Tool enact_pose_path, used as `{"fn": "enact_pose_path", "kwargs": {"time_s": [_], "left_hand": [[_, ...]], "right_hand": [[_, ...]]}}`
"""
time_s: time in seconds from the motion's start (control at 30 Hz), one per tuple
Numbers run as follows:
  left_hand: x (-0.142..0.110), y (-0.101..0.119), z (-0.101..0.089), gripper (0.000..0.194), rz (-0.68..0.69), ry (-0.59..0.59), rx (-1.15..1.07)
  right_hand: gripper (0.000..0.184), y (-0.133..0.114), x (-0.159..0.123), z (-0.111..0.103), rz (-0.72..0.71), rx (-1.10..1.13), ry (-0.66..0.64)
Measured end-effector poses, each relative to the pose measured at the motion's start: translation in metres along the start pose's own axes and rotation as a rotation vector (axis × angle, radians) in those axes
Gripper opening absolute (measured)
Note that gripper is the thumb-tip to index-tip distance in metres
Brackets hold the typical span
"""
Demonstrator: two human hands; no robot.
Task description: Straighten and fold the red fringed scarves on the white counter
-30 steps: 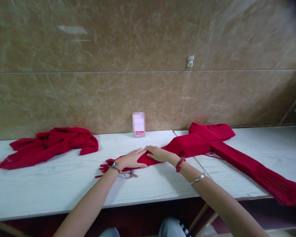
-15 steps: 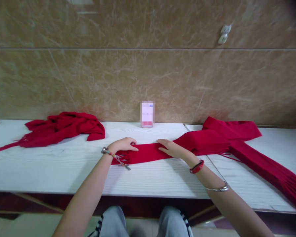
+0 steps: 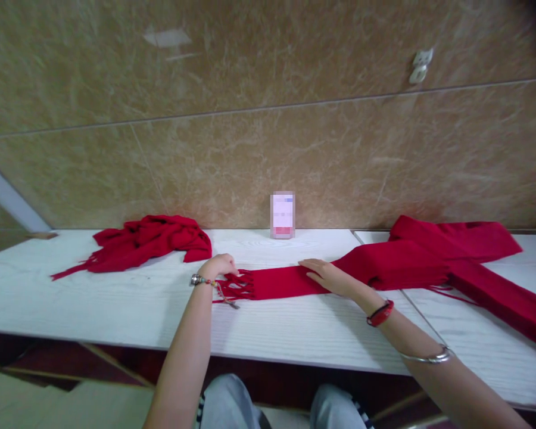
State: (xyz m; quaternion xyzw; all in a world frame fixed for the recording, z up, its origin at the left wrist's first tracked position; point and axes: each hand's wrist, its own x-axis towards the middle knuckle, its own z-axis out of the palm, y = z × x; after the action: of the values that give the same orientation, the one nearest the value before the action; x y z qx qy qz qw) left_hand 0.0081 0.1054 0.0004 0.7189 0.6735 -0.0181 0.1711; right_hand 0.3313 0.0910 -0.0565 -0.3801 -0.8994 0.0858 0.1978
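Observation:
A folded red scarf point(image 3: 277, 282) lies in a long strip on the white table, its fringed end toward the left. My left hand point(image 3: 220, 266) is at that fringe, fingers curled in on the strands; the fingertips are partly hidden. Palm down on the strip, my right hand point(image 3: 328, 277) rests flat with its fingers stretched out. Right of it, the strip runs into a thicker folded red stack point(image 3: 402, 265). Another red length point(image 3: 500, 289) extends from there toward the right edge.
A crumpled red scarf point(image 3: 152, 244) lies at the back left. A small upright device with a blurred screen point(image 3: 283, 214) stands against the tiled wall point(image 3: 232, 161). On the wall is a small white cat-shaped piece point(image 3: 421, 65). The white table point(image 3: 295, 333) has a seam at right.
My hands, at first close together on the strip, have moved apart. The left has slid to the fringe and its fingers have curled in; the right lies further right. The view has shifted.

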Motion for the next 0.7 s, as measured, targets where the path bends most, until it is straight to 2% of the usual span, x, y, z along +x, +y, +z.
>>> {"fn": "enact_pose_path", "kwargs": {"time_s": [0.13,0.2,0.23,0.3,0.37,0.43,0.57,0.7], "left_hand": [[-0.008,-0.010,-0.007,0.004,-0.100,0.149,0.060],[-0.011,-0.006,-0.010,0.014,-0.091,0.262,0.069],[-0.012,-0.002,-0.010,0.018,-0.041,0.309,0.065],[-0.012,0.009,-0.010,0.021,0.189,0.348,0.043],[-0.010,0.022,-0.007,0.020,0.480,0.322,0.017],[-0.009,0.032,-0.002,0.019,0.659,0.301,0.003],[-0.018,0.034,0.011,0.018,0.737,0.298,-0.006],[-0.043,0.016,0.026,0.020,0.829,0.286,0.031]], "right_hand": [[0.039,0.002,-0.001,0.004,-0.005,0.005,0.027],[0.039,0.002,-0.001,0.005,0.005,-0.011,0.031],[0.039,0.002,-0.001,0.005,0.007,-0.021,0.031],[0.039,-0.002,-0.002,0.004,-0.003,-0.036,0.041],[0.041,-0.009,-0.002,0.002,-0.038,-0.030,0.052],[0.045,-0.018,-0.003,0.000,-0.092,-0.008,0.018],[0.048,-0.030,-0.004,0.000,-0.143,-0.003,-0.153],[0.049,-0.032,-0.004,0.002,-0.124,-0.028,-0.194]]}}
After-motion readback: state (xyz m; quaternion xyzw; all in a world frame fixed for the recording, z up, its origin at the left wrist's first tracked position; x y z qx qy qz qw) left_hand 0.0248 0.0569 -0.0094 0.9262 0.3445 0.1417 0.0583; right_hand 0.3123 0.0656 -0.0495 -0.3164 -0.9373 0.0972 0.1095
